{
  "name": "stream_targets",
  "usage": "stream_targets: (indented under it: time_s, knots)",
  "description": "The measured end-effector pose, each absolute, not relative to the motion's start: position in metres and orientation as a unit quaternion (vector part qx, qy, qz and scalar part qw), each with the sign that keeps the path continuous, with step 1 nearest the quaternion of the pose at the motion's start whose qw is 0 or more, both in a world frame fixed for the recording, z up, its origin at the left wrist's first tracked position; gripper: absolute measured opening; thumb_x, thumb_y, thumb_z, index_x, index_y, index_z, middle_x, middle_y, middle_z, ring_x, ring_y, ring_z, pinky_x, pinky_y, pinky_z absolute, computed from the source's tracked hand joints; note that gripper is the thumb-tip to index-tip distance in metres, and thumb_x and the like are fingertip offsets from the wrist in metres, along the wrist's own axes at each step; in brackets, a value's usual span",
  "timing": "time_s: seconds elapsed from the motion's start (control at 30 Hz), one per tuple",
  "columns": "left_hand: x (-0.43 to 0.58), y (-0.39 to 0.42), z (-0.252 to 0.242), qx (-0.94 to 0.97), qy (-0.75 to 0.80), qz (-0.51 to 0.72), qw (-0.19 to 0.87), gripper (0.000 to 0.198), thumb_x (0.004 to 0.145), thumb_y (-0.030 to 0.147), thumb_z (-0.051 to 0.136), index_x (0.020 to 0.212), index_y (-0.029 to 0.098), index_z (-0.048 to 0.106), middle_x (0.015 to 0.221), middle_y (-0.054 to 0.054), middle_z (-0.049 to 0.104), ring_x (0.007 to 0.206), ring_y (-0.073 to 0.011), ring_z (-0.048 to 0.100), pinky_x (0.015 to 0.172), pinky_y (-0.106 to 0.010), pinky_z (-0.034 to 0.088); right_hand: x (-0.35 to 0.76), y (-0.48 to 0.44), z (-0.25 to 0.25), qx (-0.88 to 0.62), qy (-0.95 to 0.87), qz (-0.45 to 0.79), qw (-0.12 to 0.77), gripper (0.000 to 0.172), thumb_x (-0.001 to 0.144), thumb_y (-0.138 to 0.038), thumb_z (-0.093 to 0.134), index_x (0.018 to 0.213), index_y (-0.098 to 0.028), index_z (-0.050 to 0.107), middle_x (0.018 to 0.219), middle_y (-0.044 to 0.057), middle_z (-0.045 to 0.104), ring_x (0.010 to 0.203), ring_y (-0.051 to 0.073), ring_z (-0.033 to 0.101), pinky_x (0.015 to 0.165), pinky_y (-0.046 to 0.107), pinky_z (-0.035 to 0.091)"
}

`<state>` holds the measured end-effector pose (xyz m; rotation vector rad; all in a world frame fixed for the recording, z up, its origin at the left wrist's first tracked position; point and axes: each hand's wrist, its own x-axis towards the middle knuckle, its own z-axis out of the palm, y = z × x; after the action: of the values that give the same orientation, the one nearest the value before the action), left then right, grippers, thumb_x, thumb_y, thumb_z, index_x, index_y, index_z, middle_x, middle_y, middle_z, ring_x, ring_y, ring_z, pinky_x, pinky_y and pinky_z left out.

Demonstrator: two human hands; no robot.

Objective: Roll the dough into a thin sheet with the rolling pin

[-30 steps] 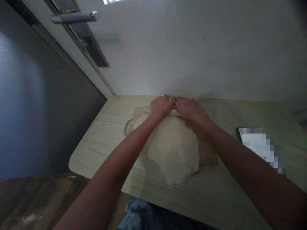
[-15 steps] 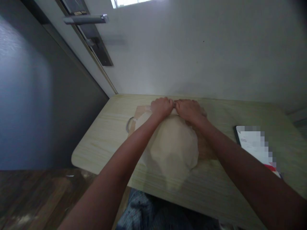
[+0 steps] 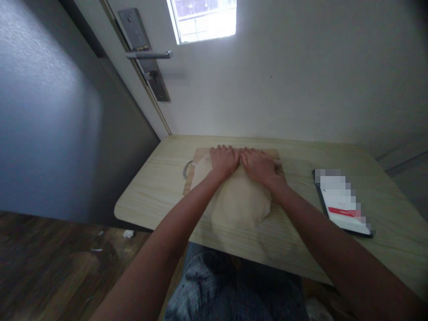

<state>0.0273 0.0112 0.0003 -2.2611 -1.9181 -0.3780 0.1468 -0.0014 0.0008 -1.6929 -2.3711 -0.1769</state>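
A thin, pale sheet of dough [image 3: 245,200] lies over a wooden board [image 3: 272,153] and hangs past its near edge onto the table. My left hand [image 3: 224,159] rests on the far part of the sheet, fingers stretched forward. Beside it, my right hand [image 3: 259,165] presses down with its fingers also extended, the thumbs almost touching. A short pale end of what looks like a rolling pin [image 3: 278,163] pokes out right of my right hand; the rest is hidden under the hands. A metal ring handle [image 3: 187,170] sticks out at the board's left.
The board lies on a light wooden table [image 3: 147,187] against a white door with a lever handle [image 3: 150,55] and a small window [image 3: 207,22]. To the right lies a dark-edged flat item with a white and red face [image 3: 341,200], partly blurred out.
My fingers have gone from curled over to stretched forward, and my hands have drawn slightly back from the board's far edge. The camera view has tilted up, showing more window.
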Motion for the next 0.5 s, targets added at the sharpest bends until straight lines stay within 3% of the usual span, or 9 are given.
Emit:
stream_targets:
  time_s: [0.17,0.4,0.5]
  knots:
    - [0.023,-0.007,0.003,-0.757,-0.637,-0.114,0.096,0.045,0.085,0.035,0.020,0.108,0.010,0.050,0.115,-0.015,0.051,0.113,-0.0260,0.037,0.094,-0.046,0.019,0.147,-0.016,-0.005,-0.560,-0.810,-0.085,0.149,0.040,0.088,-0.028,0.022,0.117,-0.016,0.048,0.124,0.007,0.047,0.110,0.021,0.043,0.088,0.037,0.028]
    - [0.010,-0.008,0.024,-0.769,-0.636,-0.044,0.039,0.036,0.084,0.025,0.025,0.102,0.006,0.050,0.100,-0.015,0.056,0.090,-0.0237,0.055,0.076,-0.035,0.041,0.149,-0.027,-0.007,-0.542,-0.819,-0.082,0.170,0.038,0.088,-0.028,0.026,0.118,-0.018,0.047,0.127,0.006,0.044,0.114,0.021,0.038,0.089,0.039,0.028]
    - [0.003,-0.002,0.025,-0.758,-0.650,-0.045,0.025,0.034,0.082,0.020,0.028,0.107,0.005,0.046,0.103,-0.016,0.054,0.089,-0.0223,0.056,0.071,-0.030,0.043,0.149,-0.030,-0.006,-0.536,-0.823,-0.083,0.171,0.038,0.087,-0.027,0.026,0.119,-0.019,0.046,0.128,0.007,0.042,0.115,0.020,0.037,0.090,0.040,0.026]
